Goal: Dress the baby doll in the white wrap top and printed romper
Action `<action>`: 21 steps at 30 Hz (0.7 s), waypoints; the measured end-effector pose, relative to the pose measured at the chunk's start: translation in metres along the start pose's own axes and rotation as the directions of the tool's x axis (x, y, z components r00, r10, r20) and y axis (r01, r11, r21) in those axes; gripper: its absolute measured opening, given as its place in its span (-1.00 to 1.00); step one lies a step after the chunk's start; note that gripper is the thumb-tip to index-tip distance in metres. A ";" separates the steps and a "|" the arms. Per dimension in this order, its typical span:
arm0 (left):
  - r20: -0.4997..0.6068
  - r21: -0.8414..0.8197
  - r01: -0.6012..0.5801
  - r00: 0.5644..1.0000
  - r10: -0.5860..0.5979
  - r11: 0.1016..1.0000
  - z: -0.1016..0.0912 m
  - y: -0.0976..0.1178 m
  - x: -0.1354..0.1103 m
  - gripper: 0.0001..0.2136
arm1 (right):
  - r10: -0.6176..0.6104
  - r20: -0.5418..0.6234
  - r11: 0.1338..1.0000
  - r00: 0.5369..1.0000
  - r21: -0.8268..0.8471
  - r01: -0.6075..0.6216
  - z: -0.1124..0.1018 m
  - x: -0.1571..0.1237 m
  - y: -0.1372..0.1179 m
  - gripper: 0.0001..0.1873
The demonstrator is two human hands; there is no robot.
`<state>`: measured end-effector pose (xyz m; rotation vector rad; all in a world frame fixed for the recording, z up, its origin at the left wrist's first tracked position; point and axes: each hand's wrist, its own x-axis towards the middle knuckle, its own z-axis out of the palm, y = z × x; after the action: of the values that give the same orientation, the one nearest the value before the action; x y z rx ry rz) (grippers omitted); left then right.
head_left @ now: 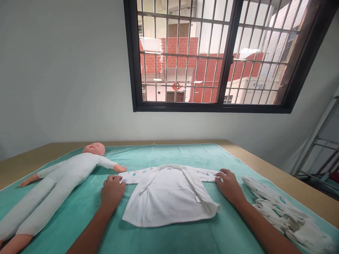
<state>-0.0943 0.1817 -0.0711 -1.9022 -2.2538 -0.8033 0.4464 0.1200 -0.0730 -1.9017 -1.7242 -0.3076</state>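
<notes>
A small white baby shirt (169,195) lies spread open on the green blanket (79,215), sleeves stretched out to both sides. My left hand (112,190) rests at the end of the left sleeve, fingers curled onto the cuff. My right hand (229,185) lies at the end of the right sleeve, fingers bent and pinching the cuff. A baby doll (57,180) in a white bodysuit lies on its back to the left, one arm reaching toward the shirt's left sleeve.
A crumpled white printed garment (280,211) lies on the blanket at the right. The blanket covers a wooden table (291,183) against a white wall. A barred window (212,56) is above, a metal frame (317,148) at far right.
</notes>
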 end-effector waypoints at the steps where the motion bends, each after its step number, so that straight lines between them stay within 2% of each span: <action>1: -0.016 0.022 -0.054 0.998 0.054 0.998 0.000 0.004 -0.001 -0.65 | -0.032 0.001 0.999 0.999 0.006 0.032 -0.002 -0.001 -0.005 -0.65; 3: -0.031 0.054 -0.209 0.977 0.211 0.976 0.000 0.014 -0.002 -0.65 | -0.109 0.046 0.993 0.993 0.048 0.107 -0.005 0.000 -0.020 -0.63; 6: 0.043 0.028 -0.424 0.905 0.423 0.905 0.003 0.029 -0.006 -0.62 | -0.194 0.176 0.974 0.965 0.149 0.169 -0.002 0.009 -0.047 -0.58; 8: 0.138 0.001 -0.499 0.858 0.494 0.867 0.006 0.036 -0.011 -0.57 | -0.224 0.252 0.963 0.941 0.206 0.174 0.004 0.018 -0.066 -0.55; 10: 0.215 0.001 -0.529 0.829 0.516 0.849 0.008 0.037 -0.016 -0.55 | -0.237 0.284 0.957 0.929 0.235 0.172 0.012 0.025 -0.079 -0.53; 14: 0.246 0.045 -0.507 0.841 0.483 0.861 0.009 0.033 -0.024 -0.57 | -0.225 0.339 0.968 0.914 0.182 0.171 0.027 0.028 -0.083 -0.47; 18: 0.242 0.046 -0.456 0.868 0.433 0.889 0.008 0.030 -0.022 -0.56 | -0.137 0.437 0.990 0.889 0.032 0.137 0.030 0.025 -0.063 -0.36; 21: 0.247 0.056 -0.362 0.908 0.338 0.931 0.007 0.021 -0.016 -0.56 | -0.062 0.452 0.993 0.890 -0.061 0.100 0.030 0.026 -0.043 -0.31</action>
<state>-0.0687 0.1724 -0.0765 -2.3604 -1.9237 -0.4256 0.4030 0.1588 -0.0737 -2.0818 -2.1208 0.0434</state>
